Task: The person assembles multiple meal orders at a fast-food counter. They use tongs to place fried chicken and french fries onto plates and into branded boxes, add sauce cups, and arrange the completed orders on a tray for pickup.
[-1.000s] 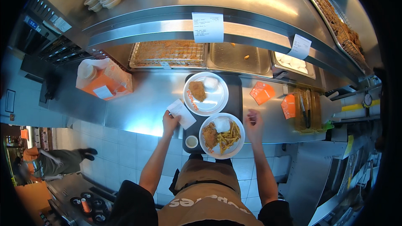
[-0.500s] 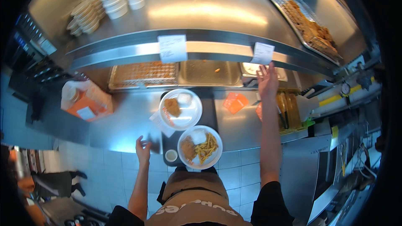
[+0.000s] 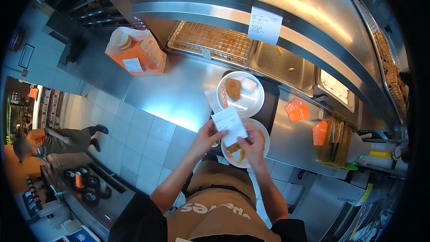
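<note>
A small white printed paper slip (image 3: 230, 124) is held up over the tray, pinched in both hands. My left hand (image 3: 205, 138) grips its left edge, and my right hand (image 3: 253, 147) its lower right corner. Beneath them, the slip and my right hand partly cover the near white plate (image 3: 267, 142) with fries and breaded chicken. Beyond it, the far white plate (image 3: 256, 101) carries a piece of fried chicken (image 3: 232, 89) and a white lump (image 3: 249, 85). Both plates rest on a dark tray (image 3: 273, 92). Another paper slip (image 3: 212, 100) sticks out beside the far plate.
An orange and white paper bag (image 3: 150, 54) stands left on the steel counter. Behind are a wire rack tray (image 3: 210, 40) and a steel pan (image 3: 291, 79) under a shelf. Another slip (image 3: 265, 24) hangs from the shelf. A person (image 3: 56, 142) stands far left.
My right hand has come down from the shelf's right-hand slip to above the tray, bringing a paper slip. My left hand has risen to grip it too. The view has turned.
</note>
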A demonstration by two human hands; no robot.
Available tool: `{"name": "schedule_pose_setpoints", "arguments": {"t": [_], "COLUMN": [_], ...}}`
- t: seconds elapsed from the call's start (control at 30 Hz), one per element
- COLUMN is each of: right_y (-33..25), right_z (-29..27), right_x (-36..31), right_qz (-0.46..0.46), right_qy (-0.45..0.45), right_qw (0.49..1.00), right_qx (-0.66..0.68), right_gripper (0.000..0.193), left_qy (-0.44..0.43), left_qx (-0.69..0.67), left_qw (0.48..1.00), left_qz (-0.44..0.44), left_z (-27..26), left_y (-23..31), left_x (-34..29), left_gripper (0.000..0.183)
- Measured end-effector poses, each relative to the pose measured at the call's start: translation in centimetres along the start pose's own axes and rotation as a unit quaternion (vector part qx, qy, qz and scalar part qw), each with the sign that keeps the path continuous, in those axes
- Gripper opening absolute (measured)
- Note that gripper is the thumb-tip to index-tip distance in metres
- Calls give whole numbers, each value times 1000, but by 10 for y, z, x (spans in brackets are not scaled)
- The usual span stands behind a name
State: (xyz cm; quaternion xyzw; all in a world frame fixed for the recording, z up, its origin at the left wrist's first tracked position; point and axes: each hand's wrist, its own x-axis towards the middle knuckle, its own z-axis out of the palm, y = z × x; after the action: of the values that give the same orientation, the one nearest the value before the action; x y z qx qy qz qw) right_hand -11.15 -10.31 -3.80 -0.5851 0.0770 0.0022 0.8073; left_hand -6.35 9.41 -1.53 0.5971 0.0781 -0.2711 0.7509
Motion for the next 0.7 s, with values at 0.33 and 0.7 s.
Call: {"name": "schedule_pose_setpoints", "arguments": {"t": [0.33,0.7], "right_y": [32,84], "right_z": [-129,-198], "right_x": [6,49], "right_qz": [-6,215], "right_qy": [254,183], "right_qw": [907,921], "right_qx": [-335,-269], "right_gripper": [38,22], "left_qy": [193,165], "left_qx": [145,82], "left_qw": [970,967], "left_qz": [-21,-175], "left_z": [-101,-92], "left_y": [-90,-84], "left_x": [89,108], "left_gripper": [35,22]}}
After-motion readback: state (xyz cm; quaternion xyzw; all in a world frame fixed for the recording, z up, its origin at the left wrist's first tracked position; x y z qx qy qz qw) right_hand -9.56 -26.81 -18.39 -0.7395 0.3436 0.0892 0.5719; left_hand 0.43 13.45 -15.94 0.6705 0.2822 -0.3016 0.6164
